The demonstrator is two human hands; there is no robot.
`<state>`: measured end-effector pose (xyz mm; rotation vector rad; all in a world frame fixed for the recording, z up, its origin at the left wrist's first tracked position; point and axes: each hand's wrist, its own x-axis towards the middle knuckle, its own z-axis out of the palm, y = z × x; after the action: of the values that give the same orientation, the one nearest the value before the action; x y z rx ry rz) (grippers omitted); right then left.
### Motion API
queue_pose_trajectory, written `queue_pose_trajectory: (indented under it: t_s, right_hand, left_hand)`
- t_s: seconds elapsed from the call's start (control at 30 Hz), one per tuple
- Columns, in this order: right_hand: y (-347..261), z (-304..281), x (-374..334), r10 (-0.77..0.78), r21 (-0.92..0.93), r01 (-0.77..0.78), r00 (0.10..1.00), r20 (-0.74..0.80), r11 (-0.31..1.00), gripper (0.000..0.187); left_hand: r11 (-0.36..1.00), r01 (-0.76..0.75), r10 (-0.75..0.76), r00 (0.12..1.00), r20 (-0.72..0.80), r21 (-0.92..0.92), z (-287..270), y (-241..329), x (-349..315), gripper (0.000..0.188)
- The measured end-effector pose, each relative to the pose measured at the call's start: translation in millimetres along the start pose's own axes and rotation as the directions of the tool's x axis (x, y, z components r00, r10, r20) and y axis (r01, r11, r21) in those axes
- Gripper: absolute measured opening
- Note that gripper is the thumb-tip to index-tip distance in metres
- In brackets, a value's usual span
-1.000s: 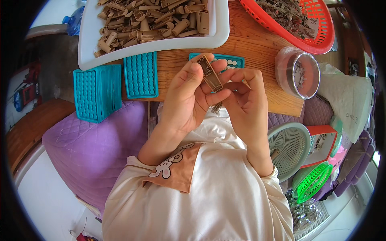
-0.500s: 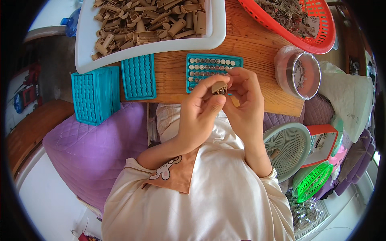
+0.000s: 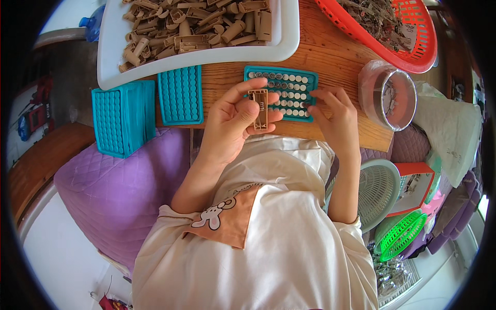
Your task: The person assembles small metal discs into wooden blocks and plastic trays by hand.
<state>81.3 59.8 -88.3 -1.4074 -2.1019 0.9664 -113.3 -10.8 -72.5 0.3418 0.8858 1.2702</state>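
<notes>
My left hand point(image 3: 227, 121) grips a tan plastic half-shell casing point(image 3: 260, 109) between thumb and fingers. Its open side faces up, with narrow ribs and small parts inside. Beyond it lies a teal tray point(image 3: 281, 70) holding rows of small round button cells, some white and some silvery-dark. My right hand point(image 3: 338, 111) is at the tray's right edge, thumb and fingertips apart beside the end cells. A small dark spot shows near the thumb tip; I cannot tell what it is. Part of the tray is hidden by my left hand.
A white bin point(image 3: 199, 59) of tan casings stands at the far left. Closer are a teal tray point(image 3: 181, 98) and a stack of teal trays point(image 3: 121, 124). At right are a red basket point(image 3: 356, 44) of thin metal-looking parts and a plastic-lined round tub point(image 3: 369, 93).
My hands were together around the casing. Now the right hand has moved off rightward to the button-cell tray, while the left has shifted left and turned the casing's open side upward.
</notes>
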Motion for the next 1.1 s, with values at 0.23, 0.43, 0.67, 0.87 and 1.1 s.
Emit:
queue_pose_trajectory:
  t_s: [0.23,0.43,0.67,0.87,1.1]
  right_hand:
    - [6,9,-3,-0.084,-0.200,0.080,0.996,-0.010,0.976,0.014]
    - [-35,14,-14,-0.125,0.168,0.196,0.925,-0.359,0.966,0.017]
    - [-41,21,-20,-0.260,0.219,0.310,0.938,-0.231,0.925,0.020]
    - [-15,11,-20,-0.129,-0.036,0.124,0.970,-0.207,0.992,0.031]
    - [6,19,-28,-0.189,-0.324,0.156,0.979,-0.073,0.933,0.024]
  left_hand:
    - [0.997,0.073,-0.072,0.997,0.039,-0.015,7,-5,-1,0.038]
    - [0.996,0.094,-0.094,0.992,0.085,0.008,12,-13,-3,0.033]
    - [0.993,0.114,-0.110,0.991,0.078,-0.039,16,-22,1,0.030]
    - [0.989,0.138,-0.139,0.990,0.021,0.054,11,-17,-2,0.024]
    - [0.987,0.130,-0.135,0.990,0.046,0.090,7,-16,-6,0.022]
